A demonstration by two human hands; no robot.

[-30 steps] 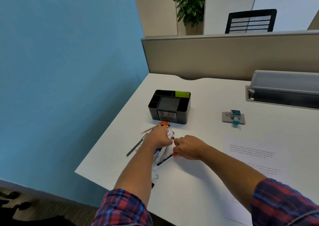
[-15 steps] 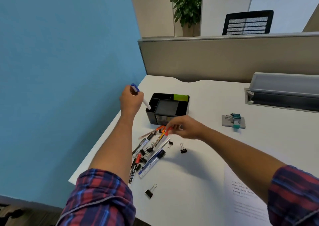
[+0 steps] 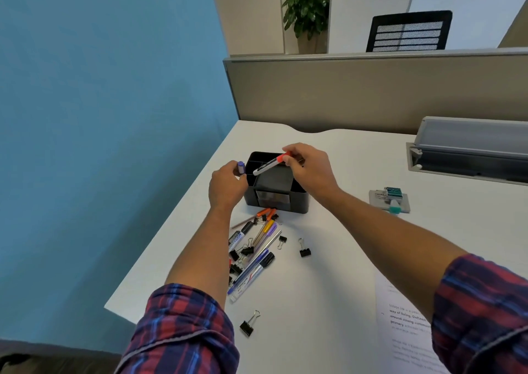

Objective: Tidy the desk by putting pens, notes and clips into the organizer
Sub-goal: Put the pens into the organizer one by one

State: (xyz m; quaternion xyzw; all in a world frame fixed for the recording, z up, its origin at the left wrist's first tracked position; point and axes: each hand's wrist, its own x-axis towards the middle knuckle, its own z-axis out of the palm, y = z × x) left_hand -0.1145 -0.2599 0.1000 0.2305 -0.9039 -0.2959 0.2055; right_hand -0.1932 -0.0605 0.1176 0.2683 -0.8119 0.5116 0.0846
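White desk filling the lower right of the frame, its left edge running diagonally from bottom centre up toward the grey partition; blue wall across the whole left side. Nearest, at bottom centre, one lone binder clip; a printed sheet at lower right. Further up, a loose pile of pens mixed with clips, count unclear, and two more binder clips just right of it. Beyond, black organizer near the desk's left edge. Left hand gripping a purple-capped marker at the organizer's left side; right hand pinching a red-capped marker tilted over the compartments. Bare desk to the right, up to a small grey device. Farthest, one plant and one chair.
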